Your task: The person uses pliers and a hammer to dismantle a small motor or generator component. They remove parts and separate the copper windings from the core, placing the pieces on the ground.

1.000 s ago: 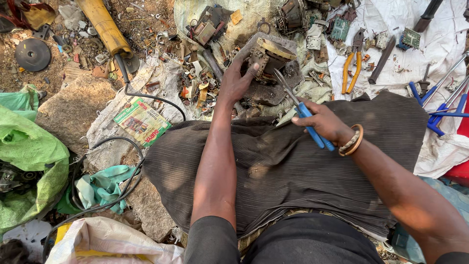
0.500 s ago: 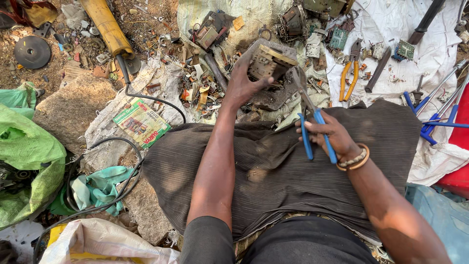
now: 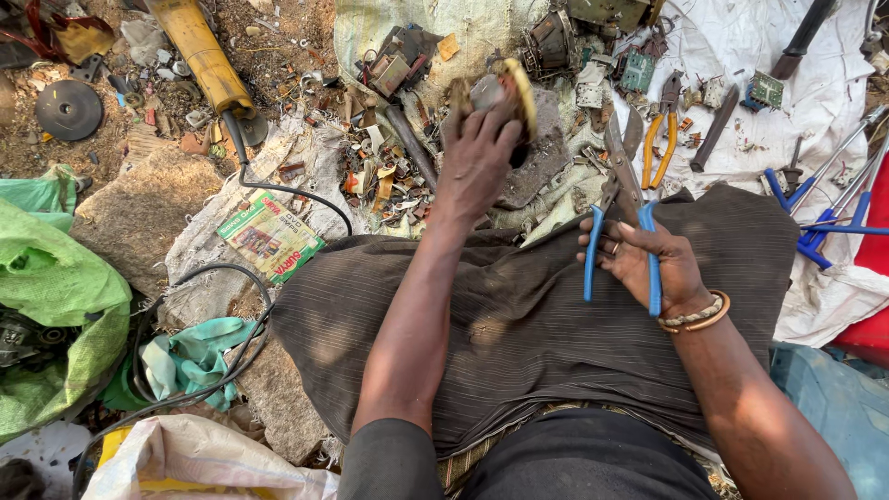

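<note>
My left hand (image 3: 477, 153) grips a rusty round metal part (image 3: 505, 93), lifted off the ground above a flat grey stone (image 3: 546, 157). My right hand (image 3: 653, 264) holds blue-handled snips (image 3: 622, 199) by their handles, the blades pointing away from me toward the part. A dark striped cloth (image 3: 528, 324) lies across my lap under both arms. A beaded bracelet sits on my right wrist.
Scrap bits and circuit boards (image 3: 398, 69) litter the ground ahead. Orange-handled pliers (image 3: 662, 130) and more blue-handled tools (image 3: 824, 213) lie on a white sheet at right. A yellow grinder (image 3: 199, 56) with black cable, a green sack (image 3: 51, 306) and a small printed box (image 3: 270, 236) are at left.
My left hand has raised the metal part off the stone. My right hand drew the snips back toward my lap and turned them, handles now spread.
</note>
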